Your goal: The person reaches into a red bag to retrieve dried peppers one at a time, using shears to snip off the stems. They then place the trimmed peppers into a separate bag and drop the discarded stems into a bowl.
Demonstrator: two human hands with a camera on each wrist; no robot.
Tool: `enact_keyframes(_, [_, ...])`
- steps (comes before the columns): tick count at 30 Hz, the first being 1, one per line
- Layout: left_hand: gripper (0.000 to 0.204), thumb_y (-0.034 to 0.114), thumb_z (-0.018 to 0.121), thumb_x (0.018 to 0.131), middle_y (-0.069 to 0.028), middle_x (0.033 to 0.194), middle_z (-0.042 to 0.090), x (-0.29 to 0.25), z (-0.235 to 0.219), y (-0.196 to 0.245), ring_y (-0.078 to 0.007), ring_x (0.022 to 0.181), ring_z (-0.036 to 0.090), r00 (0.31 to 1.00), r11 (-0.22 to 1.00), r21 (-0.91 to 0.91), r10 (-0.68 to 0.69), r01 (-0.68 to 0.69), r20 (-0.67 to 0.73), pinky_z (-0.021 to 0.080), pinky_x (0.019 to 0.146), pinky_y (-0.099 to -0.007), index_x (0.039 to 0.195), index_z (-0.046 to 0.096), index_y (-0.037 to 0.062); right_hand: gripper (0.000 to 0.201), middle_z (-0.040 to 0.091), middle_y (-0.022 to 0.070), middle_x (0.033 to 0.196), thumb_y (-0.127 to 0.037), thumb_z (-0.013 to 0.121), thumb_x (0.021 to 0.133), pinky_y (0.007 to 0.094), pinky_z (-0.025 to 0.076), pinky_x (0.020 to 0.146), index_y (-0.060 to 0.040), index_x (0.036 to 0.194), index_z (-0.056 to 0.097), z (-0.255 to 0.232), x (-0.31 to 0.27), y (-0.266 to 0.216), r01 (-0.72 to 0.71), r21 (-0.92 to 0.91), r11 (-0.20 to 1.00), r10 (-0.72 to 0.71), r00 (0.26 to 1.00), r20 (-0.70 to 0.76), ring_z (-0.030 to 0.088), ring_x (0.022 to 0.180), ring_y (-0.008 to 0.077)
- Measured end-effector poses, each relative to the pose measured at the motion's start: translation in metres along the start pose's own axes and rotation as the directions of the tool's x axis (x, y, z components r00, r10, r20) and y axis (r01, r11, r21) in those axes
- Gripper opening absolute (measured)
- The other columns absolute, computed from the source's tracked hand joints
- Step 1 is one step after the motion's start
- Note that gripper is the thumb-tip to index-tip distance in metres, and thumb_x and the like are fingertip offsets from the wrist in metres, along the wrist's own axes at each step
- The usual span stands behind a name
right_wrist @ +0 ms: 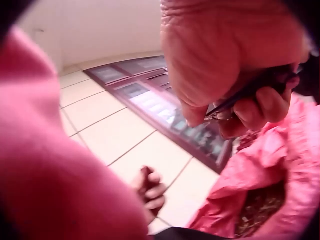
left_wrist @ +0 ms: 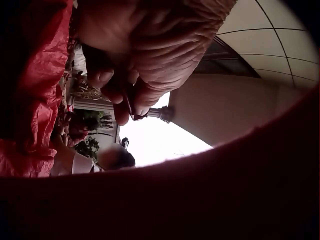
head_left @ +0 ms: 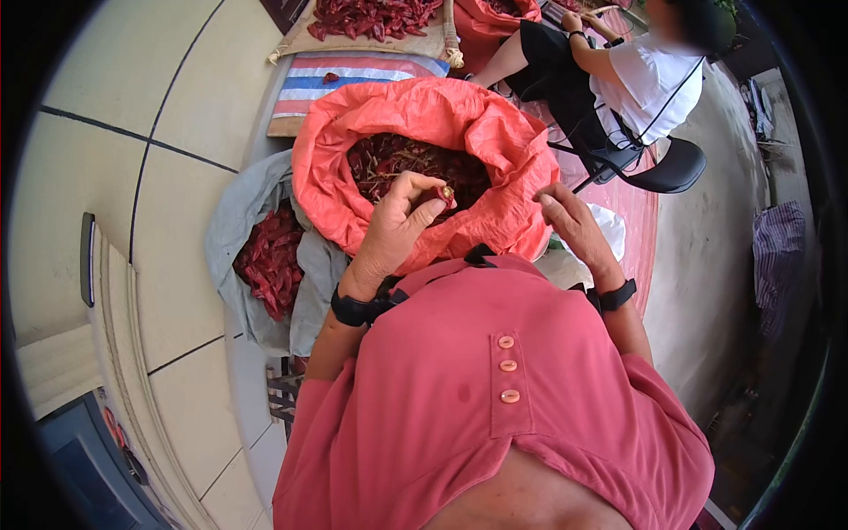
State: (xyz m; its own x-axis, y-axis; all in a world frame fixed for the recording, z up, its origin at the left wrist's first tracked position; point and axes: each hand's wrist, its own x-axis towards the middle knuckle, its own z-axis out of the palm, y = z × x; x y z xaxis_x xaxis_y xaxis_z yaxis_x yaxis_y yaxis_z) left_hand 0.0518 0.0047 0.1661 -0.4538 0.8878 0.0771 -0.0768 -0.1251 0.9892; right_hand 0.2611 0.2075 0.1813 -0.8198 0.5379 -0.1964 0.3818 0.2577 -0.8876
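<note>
My left hand (head_left: 389, 231) pinches a dried red chili (head_left: 439, 194) between thumb and fingers, above the mouth of a red woven sack (head_left: 331, 124). The chili's pale stem end points up past the thumb. In the left wrist view only a dark sliver of the chili (left_wrist: 131, 104) shows between the fingertips. Over the sack's right rim, my right hand (head_left: 576, 225) has its fingers curled. From the right wrist view, it grips a slim dark tool (right_wrist: 250, 90) with a thin pointed end; most of the tool is hidden in the palm. Stem scraps and chili bits (head_left: 415, 159) lie inside the sack.
Left of the red sack stands a grey sack (head_left: 231, 216) holding red chilies (head_left: 269, 265). A striped sheet (head_left: 300, 87) and a cloth heaped with chilies (head_left: 375, 18) lie beyond. At the upper right a person (head_left: 649, 84) sits on a black chair (head_left: 676, 168).
</note>
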Motion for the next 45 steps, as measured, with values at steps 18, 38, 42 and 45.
enact_keyframes(18, [0.012, 0.004, 0.065, 0.087, -0.0019, 0.091, 0.067, 0.011, 0.006, 0.010, -0.0051, 0.084, 0.059, 0.998, 1.000, 0.009, -0.023, 0.024, -0.054, 0.048, 0.074, -0.0203, 0.098, 0.062, 0.0007, 0.038, 0.063, 0.0159, 0.085, -0.031, 0.068, 0.084, 0.0373, 0.049, 0.065, -0.0014, 0.105, 0.056, 0.040, 0.034, -0.082, 0.478, -0.201, 0.855, -0.435, 0.872, 0.224, 0.064, 0.076, 0.0302])
enact_keyframes(38, [0.011, 0.005, 0.063, 0.089, -0.0026, 0.091, 0.066, 0.006, 0.002, 0.007, -0.0050, 0.084, 0.059, 0.991, 0.992, -0.015, -0.126, 0.126, -0.053, 0.048, 0.074, -0.0195, 0.097, 0.058, -0.0004, 0.028, 0.060, 0.0148, 0.081, -0.030, 0.064, 0.087, 0.0409, 0.047, 0.061, -0.0055, 0.094, 0.053, 0.052, 0.039, -0.072, 0.501, -0.276, 0.820, -0.450, 0.863, 0.230, 0.061, 0.075, 0.0338])
enact_keyframes(42, [0.010, 0.005, 0.062, 0.090, -0.0026, 0.094, 0.065, 0.004, -0.001, 0.008, -0.0057, 0.087, 0.058, 0.989, 0.985, -0.095, -0.145, 0.144, -0.005, 0.047, 0.077, -0.0201, 0.098, 0.058, -0.0001, 0.027, 0.060, 0.0147, 0.080, -0.029, 0.064, 0.087, 0.0410, 0.046, 0.060, -0.0055, 0.093, 0.052, 0.053, 0.039, -0.069, 0.517, -0.247, 0.820, -0.463, 0.852, 0.245, 0.061, 0.074, 0.0340])
enact_keyframes(45, [0.010, 0.005, 0.061, 0.091, -0.0023, 0.095, 0.065, 0.004, -0.004, 0.002, -0.0061, 0.089, 0.058, 0.990, 0.986, -0.087, -0.141, 0.143, 0.030, 0.047, 0.079, -0.0207, 0.100, 0.058, 0.0002, 0.026, 0.060, 0.0150, 0.081, -0.027, 0.064, 0.088, 0.0415, 0.046, 0.060, -0.0054, 0.092, 0.051, 0.054, 0.040, -0.066, 0.529, -0.236, 0.815, -0.470, 0.842, 0.266, 0.061, 0.074, 0.0345])
